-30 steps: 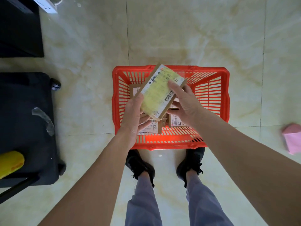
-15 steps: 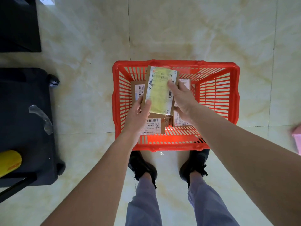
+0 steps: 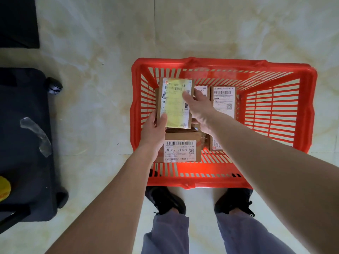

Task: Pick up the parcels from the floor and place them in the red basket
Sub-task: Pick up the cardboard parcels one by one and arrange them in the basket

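Note:
The red basket (image 3: pixel 275 74) stands on the floor just ahead of my feet. Inside it lie several cardboard parcels: one with a J6-S10 label (image 3: pixel 180 150) near the front, one with a white label (image 3: pixel 224 100) at the back right. A flat parcel with a yellowish label (image 3: pixel 174 99) is held low over the basket's left half. My left hand (image 3: pixel 156 128) grips its near left edge, thumb on top. My right hand (image 3: pixel 199 107) rests on its right edge with fingers laid over the label.
A black wheeled case (image 3: pixel 23 143) with a strip of clear tape fills the left side, a yellow object (image 3: pixel 4 188) on its near corner. A dark block (image 3: pixel 18 21) sits at the top left. Pale tiled floor surrounds the basket. My black shoes (image 3: pixel 165 200) touch the basket's front.
Both hands have lowered the yellow-labelled parcel deeper into the basket and turned it from tilted to square with the basket. The view has shifted slightly left.

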